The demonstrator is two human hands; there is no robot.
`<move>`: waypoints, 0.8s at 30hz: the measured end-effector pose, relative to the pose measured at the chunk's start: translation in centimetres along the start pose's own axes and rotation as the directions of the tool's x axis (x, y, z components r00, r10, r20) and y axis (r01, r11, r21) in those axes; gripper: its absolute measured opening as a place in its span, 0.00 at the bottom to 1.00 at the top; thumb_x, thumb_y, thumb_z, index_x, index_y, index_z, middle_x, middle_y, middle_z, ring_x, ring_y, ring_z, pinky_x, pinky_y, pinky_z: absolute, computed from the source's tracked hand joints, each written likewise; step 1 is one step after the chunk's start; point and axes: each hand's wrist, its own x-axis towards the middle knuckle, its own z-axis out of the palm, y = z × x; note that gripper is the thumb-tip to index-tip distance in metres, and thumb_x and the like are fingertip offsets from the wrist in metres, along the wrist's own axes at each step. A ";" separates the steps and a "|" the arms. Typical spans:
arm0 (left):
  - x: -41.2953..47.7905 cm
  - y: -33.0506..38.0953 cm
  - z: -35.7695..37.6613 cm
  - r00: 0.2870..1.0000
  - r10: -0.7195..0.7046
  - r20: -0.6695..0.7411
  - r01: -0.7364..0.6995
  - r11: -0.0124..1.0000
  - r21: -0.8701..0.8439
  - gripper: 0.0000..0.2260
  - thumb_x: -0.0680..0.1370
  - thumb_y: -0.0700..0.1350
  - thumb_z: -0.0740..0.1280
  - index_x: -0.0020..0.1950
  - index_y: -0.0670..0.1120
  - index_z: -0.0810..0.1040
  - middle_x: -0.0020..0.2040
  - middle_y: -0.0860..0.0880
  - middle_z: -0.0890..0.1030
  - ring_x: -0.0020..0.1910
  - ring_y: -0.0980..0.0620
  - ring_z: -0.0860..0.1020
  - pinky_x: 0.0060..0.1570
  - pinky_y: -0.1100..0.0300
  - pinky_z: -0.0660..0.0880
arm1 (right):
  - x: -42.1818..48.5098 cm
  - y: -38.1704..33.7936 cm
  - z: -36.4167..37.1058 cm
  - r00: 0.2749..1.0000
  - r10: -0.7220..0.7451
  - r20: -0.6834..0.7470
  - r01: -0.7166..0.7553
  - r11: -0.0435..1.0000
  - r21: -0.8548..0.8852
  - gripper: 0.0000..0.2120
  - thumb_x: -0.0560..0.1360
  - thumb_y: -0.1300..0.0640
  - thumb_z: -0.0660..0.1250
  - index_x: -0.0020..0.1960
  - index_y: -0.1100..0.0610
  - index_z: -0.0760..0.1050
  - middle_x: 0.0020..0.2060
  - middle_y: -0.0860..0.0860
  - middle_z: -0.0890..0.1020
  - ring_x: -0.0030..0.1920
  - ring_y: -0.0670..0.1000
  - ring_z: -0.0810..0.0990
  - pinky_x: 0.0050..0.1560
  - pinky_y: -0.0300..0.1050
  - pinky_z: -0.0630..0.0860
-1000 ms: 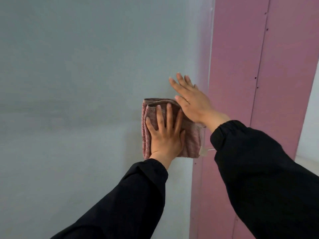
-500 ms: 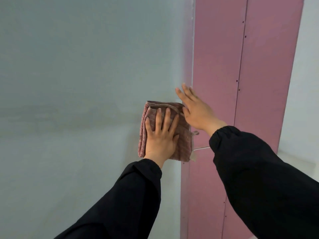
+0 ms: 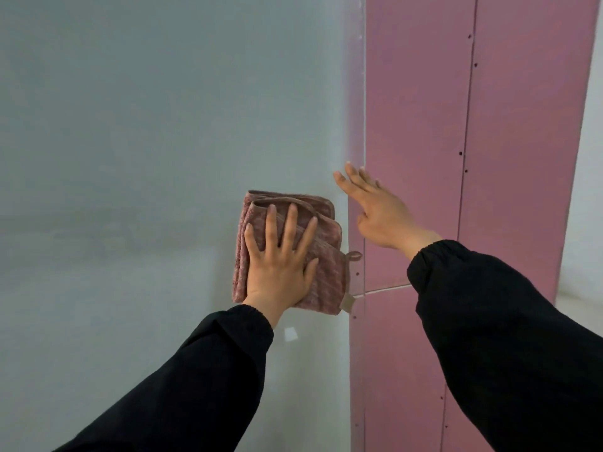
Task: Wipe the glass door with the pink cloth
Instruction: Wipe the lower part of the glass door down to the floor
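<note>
Left hand (image 3: 280, 265) pressing flat on cloth (image 3: 326, 278), wiping glass (image 3: 146, 125); right hand (image 3: 381, 216) open, empty, 2 o'clock; much likely remaining.

A pink panel wall (image 3: 421, 125) stands just right of the left grip (image 3: 277, 265), split by vertical seams (image 3: 468, 125) dotted with small dark holes (image 3: 460, 153). Farther right is a pale wall (image 3: 591, 158). The light is soft and even.
</note>
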 end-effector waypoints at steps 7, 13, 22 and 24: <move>3.0 4.9 -0.1 1.000 -0.001 0.002 0.001 0.999 -0.053 0.30 0.79 0.61 0.49 0.79 0.52 0.52 0.79 0.43 0.51 0.76 0.35 0.47 0.68 0.30 0.40 | -0.2 0.9 -0.7 0.995 0.067 -0.071 -0.047 0.964 0.261 0.43 0.71 0.74 0.54 0.79 0.45 0.49 0.77 0.44 0.57 0.75 0.51 0.61 0.73 0.46 0.62; 3.4 6.8 0.3 0.996 0.080 0.030 -0.078 0.995 -0.067 0.30 0.79 0.60 0.51 0.80 0.52 0.51 0.80 0.45 0.48 0.77 0.36 0.44 0.68 0.31 0.37 | 0.2 1.4 -0.4 0.985 0.087 -0.148 -0.055 0.976 0.209 0.44 0.70 0.74 0.55 0.78 0.41 0.52 0.76 0.48 0.62 0.74 0.52 0.64 0.71 0.42 0.63; 3.2 7.3 -0.2 0.983 0.176 0.044 -0.172 0.981 -0.088 0.28 0.80 0.58 0.53 0.80 0.52 0.53 0.80 0.49 0.51 0.78 0.40 0.47 0.70 0.37 0.36 | -0.1 0.9 -0.6 0.999 0.002 -0.036 -0.001 0.999 0.042 0.41 0.73 0.72 0.56 0.79 0.46 0.48 0.78 0.42 0.49 0.76 0.40 0.44 0.73 0.42 0.53; 2.3 7.0 0.1 0.982 0.188 0.024 -0.186 0.979 -0.082 0.28 0.80 0.58 0.53 0.79 0.52 0.53 0.80 0.49 0.52 0.78 0.41 0.48 0.71 0.37 0.39 | -0.3 0.1 -0.5 0.999 0.033 -0.027 -0.032 0.999 0.024 0.40 0.74 0.70 0.55 0.79 0.46 0.47 0.78 0.42 0.47 0.77 0.43 0.44 0.74 0.44 0.53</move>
